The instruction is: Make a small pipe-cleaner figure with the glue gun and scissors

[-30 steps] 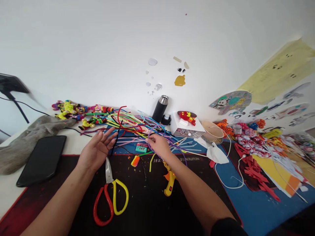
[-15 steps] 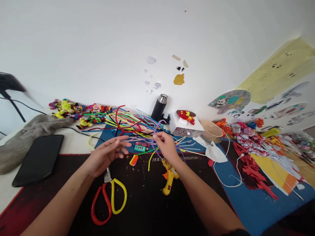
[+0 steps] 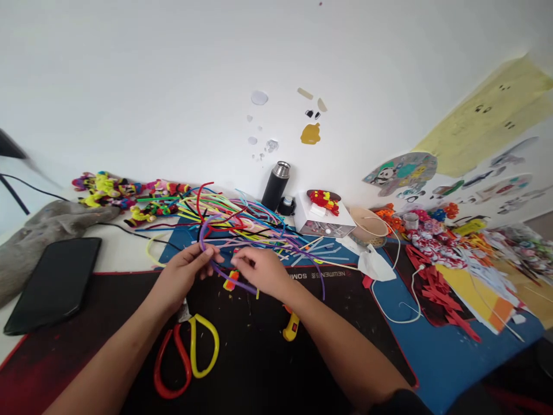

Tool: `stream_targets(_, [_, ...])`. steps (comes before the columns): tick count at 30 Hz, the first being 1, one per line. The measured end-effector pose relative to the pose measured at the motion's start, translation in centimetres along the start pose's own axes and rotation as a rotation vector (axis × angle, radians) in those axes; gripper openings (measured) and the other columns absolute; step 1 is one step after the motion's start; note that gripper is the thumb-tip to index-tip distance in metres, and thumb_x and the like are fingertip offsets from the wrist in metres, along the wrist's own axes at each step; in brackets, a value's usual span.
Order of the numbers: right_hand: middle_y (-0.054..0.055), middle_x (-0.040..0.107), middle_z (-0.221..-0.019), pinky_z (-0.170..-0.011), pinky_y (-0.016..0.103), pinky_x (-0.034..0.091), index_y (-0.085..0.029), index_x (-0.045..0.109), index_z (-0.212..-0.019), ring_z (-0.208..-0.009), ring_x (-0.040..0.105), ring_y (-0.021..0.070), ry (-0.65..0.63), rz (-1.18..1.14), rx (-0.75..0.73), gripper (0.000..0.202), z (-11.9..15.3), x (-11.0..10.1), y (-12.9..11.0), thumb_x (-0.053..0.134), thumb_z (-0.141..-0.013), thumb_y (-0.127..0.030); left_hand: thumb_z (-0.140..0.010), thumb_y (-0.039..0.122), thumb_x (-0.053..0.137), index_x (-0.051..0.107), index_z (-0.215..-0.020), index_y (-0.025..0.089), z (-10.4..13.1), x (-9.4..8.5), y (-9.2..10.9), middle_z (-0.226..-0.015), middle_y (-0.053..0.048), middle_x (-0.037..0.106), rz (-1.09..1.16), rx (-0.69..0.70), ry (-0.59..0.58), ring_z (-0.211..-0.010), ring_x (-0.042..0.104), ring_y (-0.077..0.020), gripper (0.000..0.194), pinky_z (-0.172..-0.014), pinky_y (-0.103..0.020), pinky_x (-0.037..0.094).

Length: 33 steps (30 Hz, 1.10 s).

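Note:
A bent purple pipe cleaner [image 3: 231, 278] is pinched between the thumb and fingers of my left hand [image 3: 185, 270]. One end curls up above that hand; the other slopes down to the right, passing under my right hand [image 3: 264, 272]. The right fingers are closed together close beside the left fingertips, and whatever they hold is too small to make out. Below my left hand lie scissors [image 3: 204, 347] with one red and one yellow handle. A yellow glue gun [image 3: 291, 327] is mostly covered by my right forearm. Behind both hands spreads a pile of coloured pipe cleaners [image 3: 242, 216].
A black phone [image 3: 54, 285] lies at left, near small pipe-cleaner dolls [image 3: 103, 187]. Along the wall stand a black thermos [image 3: 275, 187], a white box [image 3: 324, 222] and a round basket [image 3: 369, 227]. Red strips [image 3: 444, 305] and a white cable [image 3: 400, 324] lie to the right.
My right hand has moved left, bringing the purple pipe cleaner over to my left hand. The left hand, open before, has closed on it. The view has shifted slightly.

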State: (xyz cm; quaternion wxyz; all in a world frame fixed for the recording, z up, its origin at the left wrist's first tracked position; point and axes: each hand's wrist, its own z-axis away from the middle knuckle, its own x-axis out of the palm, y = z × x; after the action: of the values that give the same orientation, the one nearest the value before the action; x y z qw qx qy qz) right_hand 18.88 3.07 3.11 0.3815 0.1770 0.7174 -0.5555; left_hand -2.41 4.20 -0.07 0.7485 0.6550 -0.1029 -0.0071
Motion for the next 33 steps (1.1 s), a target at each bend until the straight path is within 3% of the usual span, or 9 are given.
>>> stream_targets(3, [-0.001,0.074,-0.079,-0.065,0.026,0.042,-0.024,0.080,-0.107,-0.068,0.064,0.0164,0.171,0.043,0.098,0.019,-1.3,-1.8,1.2,0.064,-0.106,-0.032,-0.077,0.064,0.087,0.078,-0.095,0.019,-0.4,-0.5,0.0,-0.086,-0.005,0.075,0.072,-0.013,0.107,-0.063,0.054,-0.0156,0.049,-0.057,-0.026,0.042])
stream_targets(6, [0.001,0.075,-0.083,-0.070,0.028,0.045,-0.023,0.076,-0.126,-0.075,0.068,0.0195,0.220,0.087,0.131,0.029,-3.1,-3.6,2.9,0.063,-0.107,-0.039,-0.072,0.067,0.089,0.077,-0.093,0.020,-0.4,-0.5,0.2,-0.080,-0.003,0.073,0.104,-0.038,0.131,-0.062,0.053,-0.0150,0.053,-0.055,-0.025,0.041])
stream_targets(8, [0.003,0.078,-0.089,-0.075,0.030,0.048,-0.022,0.069,-0.141,-0.085,0.072,0.0227,0.205,0.209,0.169,0.044,-4.4,-4.2,4.0,0.068,-0.104,-0.046,-0.072,0.068,0.089,0.077,-0.094,0.020,-0.3,-0.3,0.3,-0.079,-0.003,0.072,0.095,-0.042,0.115,-0.061,0.053,-0.0148,0.055,-0.055,-0.025,0.041])
stream_targets(11, [0.010,0.081,-0.114,-0.084,0.033,0.051,-0.024,0.060,-0.152,-0.104,0.074,0.0274,0.083,0.476,0.239,0.057,-6.2,-4.1,5.2,0.064,-0.105,-0.056,-0.074,0.070,0.087,0.077,-0.095,0.020,-0.3,-0.2,0.2,-0.079,-0.003,0.072,0.041,-0.031,0.089,-0.061,0.053,-0.0152,0.055,-0.054,-0.026,0.041])
stream_targets(13, [0.012,0.080,-0.119,-0.085,0.035,0.052,-0.023,0.064,-0.145,-0.109,0.075,0.0299,0.030,0.532,0.259,0.053,-7.0,-3.3,5.6,0.066,-0.104,-0.056,-0.076,0.070,0.084,0.077,-0.093,0.020,-0.3,-0.2,0.1,-0.079,-0.003,0.072,-0.005,-0.024,0.079,-0.062,0.054,-0.0154,0.054,-0.055,-0.026,0.041])
stream_targets(17, [0.011,0.082,-0.106,-0.082,0.034,0.051,-0.023,0.071,-0.126,-0.099,0.077,0.0285,-0.023,0.560,0.259,0.033,-7.1,-1.3,5.5,0.060,-0.108,-0.048,-0.078,0.072,0.081,0.076,-0.093,0.020,-0.3,-0.3,-0.1,-0.078,-0.002,0.071,-0.054,-0.016,0.071,-0.062,0.054,-0.0153,0.055,-0.056,-0.027,0.042])
stream_targets(21, [0.011,0.082,-0.103,-0.080,0.035,0.051,-0.023,0.069,-0.127,-0.096,0.078,0.0292,-0.060,0.572,0.216,0.028,-5.8,0.0,4.8,0.055,-0.110,-0.040,-0.081,0.072,0.080,0.076,-0.099,0.021,-0.2,-0.2,-0.3,-0.081,-0.002,0.071,-0.069,-0.037,0.067,-0.064,0.055,-0.0156,0.054,-0.058,-0.027,0.043])
stream_targets(33, [0.005,0.082,-0.111,-0.078,0.029,0.048,-0.025,0.074,-0.118,-0.101,0.077,0.0226,-0.068,0.503,0.112,0.027,-3.5,0.5,4.7,0.049,-0.113,-0.034,-0.081,0.074,0.078,0.077,-0.096,0.021,0.2,0.2,0.3,-0.078,-0.002,0.071,-0.146,-0.048,0.054,-0.063,0.057,-0.0177,0.054,-0.058,-0.029,0.045])
